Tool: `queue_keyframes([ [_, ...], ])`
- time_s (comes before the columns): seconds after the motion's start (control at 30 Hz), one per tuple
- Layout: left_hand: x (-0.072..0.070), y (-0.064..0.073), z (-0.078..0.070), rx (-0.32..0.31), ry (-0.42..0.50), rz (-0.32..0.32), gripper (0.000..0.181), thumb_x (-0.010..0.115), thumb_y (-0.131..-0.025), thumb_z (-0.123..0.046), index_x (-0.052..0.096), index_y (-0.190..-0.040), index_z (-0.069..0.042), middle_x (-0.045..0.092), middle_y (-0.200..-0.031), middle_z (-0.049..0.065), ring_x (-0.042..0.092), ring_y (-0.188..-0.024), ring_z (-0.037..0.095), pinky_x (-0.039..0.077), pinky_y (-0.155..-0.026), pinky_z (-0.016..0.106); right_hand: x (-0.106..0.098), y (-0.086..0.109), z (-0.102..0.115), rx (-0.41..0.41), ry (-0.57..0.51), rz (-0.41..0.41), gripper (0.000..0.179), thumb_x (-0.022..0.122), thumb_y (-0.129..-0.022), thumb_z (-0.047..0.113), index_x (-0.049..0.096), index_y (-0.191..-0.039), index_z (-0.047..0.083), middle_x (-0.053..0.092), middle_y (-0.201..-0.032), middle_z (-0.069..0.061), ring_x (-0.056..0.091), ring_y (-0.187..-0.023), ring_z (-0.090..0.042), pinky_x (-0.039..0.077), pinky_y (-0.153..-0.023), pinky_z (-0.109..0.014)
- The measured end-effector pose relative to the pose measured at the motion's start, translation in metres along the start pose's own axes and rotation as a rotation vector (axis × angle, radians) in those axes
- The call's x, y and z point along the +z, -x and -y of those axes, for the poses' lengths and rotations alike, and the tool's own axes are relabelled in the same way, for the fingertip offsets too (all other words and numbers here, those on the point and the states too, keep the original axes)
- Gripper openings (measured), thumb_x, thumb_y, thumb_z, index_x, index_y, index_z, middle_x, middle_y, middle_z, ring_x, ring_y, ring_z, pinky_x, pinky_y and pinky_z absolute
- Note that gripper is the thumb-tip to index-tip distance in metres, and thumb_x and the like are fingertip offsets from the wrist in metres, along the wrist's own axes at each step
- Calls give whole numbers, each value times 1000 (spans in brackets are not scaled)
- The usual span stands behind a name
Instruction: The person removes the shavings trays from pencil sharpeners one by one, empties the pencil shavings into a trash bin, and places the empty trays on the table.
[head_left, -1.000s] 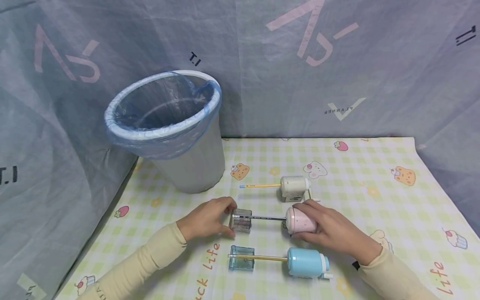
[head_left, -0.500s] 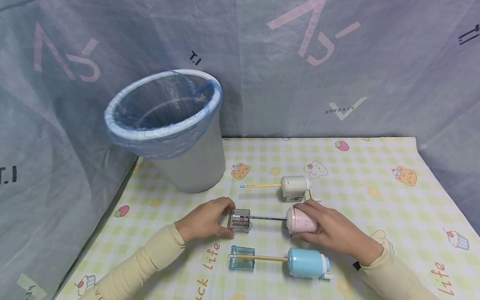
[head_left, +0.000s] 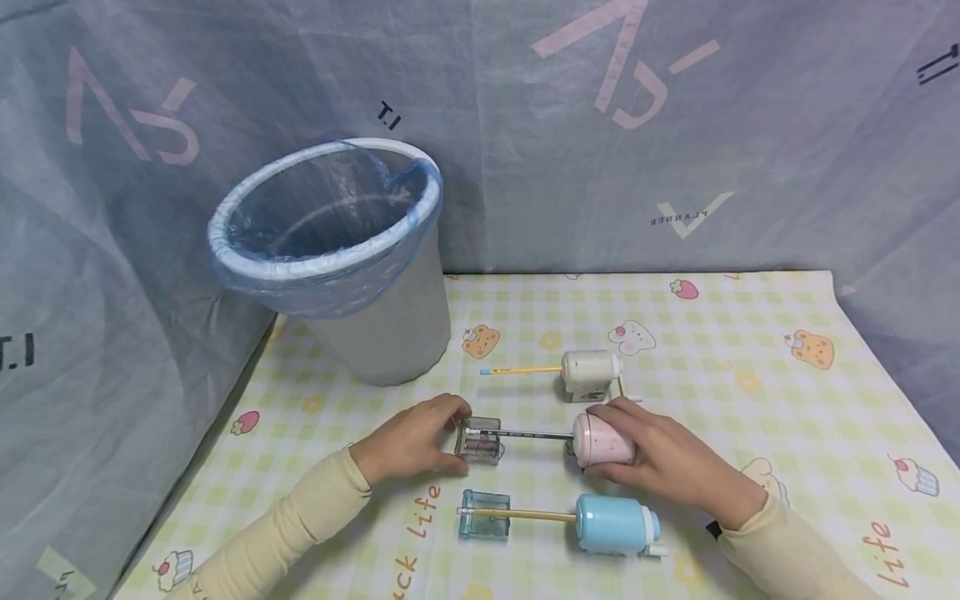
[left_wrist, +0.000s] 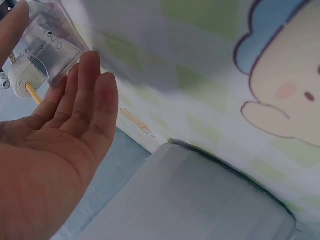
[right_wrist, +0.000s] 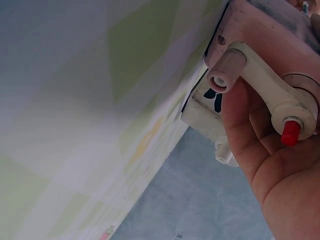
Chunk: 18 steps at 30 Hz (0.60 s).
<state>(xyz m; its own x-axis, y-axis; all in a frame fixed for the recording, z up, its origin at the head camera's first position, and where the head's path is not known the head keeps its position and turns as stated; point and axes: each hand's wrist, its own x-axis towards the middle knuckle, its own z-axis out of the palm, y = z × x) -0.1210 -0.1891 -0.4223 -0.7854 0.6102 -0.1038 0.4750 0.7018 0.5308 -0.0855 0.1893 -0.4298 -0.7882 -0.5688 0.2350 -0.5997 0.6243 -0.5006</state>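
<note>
My left hand (head_left: 408,437) holds a clear smoky-grey shavings drawer (head_left: 480,450) by its left end, thumb on the near side and fingers on the far side. In the left wrist view the fingers lie along the drawer (left_wrist: 55,42). My right hand (head_left: 667,454) grips a pink crank pencil sharpener (head_left: 606,440) from its right side. A dark pencil (head_left: 534,435) sticks out of the sharpener to the left, its end over the drawer. The right wrist view shows the sharpener's cream crank (right_wrist: 265,75) with a red tip (right_wrist: 290,134). Part of the sharpener is hidden by the hand.
Nearer me lies a blue sharpener (head_left: 611,523) with a gold pencil (head_left: 540,516) in it and a clear blue drawer (head_left: 483,529) under the pencil's end. Behind stands a cream sharpener (head_left: 587,371) with a yellow pencil (head_left: 521,371). A bin (head_left: 382,333) with a blue liner stands back left.
Early on, my left hand and the grey drawer shifted slightly left, away from the pink sharpener. The right hand and sharpener stay practically in place.
</note>
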Motion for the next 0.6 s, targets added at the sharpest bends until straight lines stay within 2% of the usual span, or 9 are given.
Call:
queue_keyframes([
  [0.6,2,1,1,-1,-7,3,68,96,-82,-30,61,-135,-6,65,-120,2,63,-109,20,55,-97,41,-1,1,1,-2,0,5,59,88,-90,42,64,-137,15,61,-118,8,55,-85,1,53,-69,-26],
])
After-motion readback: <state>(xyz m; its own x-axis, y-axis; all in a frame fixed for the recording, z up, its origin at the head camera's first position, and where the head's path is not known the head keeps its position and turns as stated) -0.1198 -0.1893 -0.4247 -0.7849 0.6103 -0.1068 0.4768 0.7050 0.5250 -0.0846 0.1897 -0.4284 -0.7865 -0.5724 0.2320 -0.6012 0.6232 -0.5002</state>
